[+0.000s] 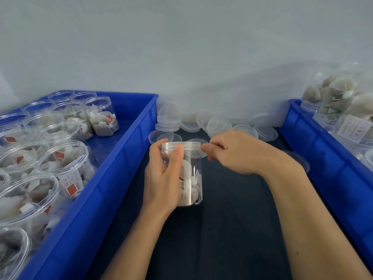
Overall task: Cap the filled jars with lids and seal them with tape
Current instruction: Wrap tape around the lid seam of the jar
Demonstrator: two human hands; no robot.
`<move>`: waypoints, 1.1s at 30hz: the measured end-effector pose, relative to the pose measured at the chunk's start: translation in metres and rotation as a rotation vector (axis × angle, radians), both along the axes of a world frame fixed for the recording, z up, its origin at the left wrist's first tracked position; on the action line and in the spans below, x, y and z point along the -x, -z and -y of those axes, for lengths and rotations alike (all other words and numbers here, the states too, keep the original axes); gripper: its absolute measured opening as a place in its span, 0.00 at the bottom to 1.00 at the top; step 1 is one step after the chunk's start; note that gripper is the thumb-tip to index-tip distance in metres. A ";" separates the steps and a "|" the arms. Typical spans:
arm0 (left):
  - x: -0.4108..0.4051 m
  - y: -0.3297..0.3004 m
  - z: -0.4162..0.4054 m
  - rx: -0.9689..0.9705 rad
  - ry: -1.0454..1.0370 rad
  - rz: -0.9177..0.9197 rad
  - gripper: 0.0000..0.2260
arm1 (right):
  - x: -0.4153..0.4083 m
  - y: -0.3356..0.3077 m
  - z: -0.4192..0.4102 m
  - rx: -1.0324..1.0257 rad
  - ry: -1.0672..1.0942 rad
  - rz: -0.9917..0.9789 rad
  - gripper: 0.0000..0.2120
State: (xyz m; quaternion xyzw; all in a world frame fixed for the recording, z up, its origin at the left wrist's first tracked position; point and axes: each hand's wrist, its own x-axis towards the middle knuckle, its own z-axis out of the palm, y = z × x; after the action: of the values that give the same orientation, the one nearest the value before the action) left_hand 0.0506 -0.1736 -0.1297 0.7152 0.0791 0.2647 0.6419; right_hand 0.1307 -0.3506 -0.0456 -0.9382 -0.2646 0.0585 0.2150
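Observation:
A clear plastic jar (192,178) filled with white tea bags stands upright on the dark table at the centre, with a clear lid (190,146) on top. My left hand (163,178) grips the jar's left side, thumb pressed on the lid's rim. My right hand (232,152) has its fingertips pinched together at the lid's right edge; what they pinch is too small to tell. Loose clear lids (220,125) lie scattered behind the jar along the wall.
A blue crate (121,158) on the left holds several open filled jars. Another blue crate (323,154) on the right holds filled jars too. One lid (298,160) lies by the right crate. A grey wall stands close behind.

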 end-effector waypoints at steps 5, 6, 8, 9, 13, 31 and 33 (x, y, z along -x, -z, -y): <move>-0.002 0.000 -0.002 0.020 0.034 0.034 0.20 | -0.002 0.003 0.000 -0.015 0.003 -0.010 0.25; -0.002 0.000 -0.002 0.033 0.044 0.035 0.20 | -0.002 0.003 0.000 -0.019 0.002 -0.020 0.25; -0.002 0.000 -0.004 0.069 0.062 0.026 0.24 | -0.002 0.003 0.000 -0.024 0.003 -0.039 0.25; -0.003 0.001 -0.005 0.091 0.073 0.013 0.27 | -0.002 0.003 -0.001 -0.023 0.004 -0.044 0.26; -0.004 0.000 -0.007 0.139 0.115 -0.046 0.31 | -0.001 0.000 -0.001 -0.001 -0.002 -0.056 0.29; -0.001 -0.007 -0.011 -0.079 -0.104 -0.084 0.43 | 0.014 0.001 -0.024 0.040 -0.030 0.007 0.29; -0.001 -0.005 -0.011 -0.078 -0.124 -0.065 0.35 | 0.012 0.002 -0.022 0.003 -0.032 -0.035 0.25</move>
State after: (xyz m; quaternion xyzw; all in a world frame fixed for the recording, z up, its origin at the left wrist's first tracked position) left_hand 0.0513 -0.1625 -0.1248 0.7415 0.1334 0.2836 0.5932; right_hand 0.1186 -0.3287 -0.0472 -0.9330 -0.2759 0.0788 0.2174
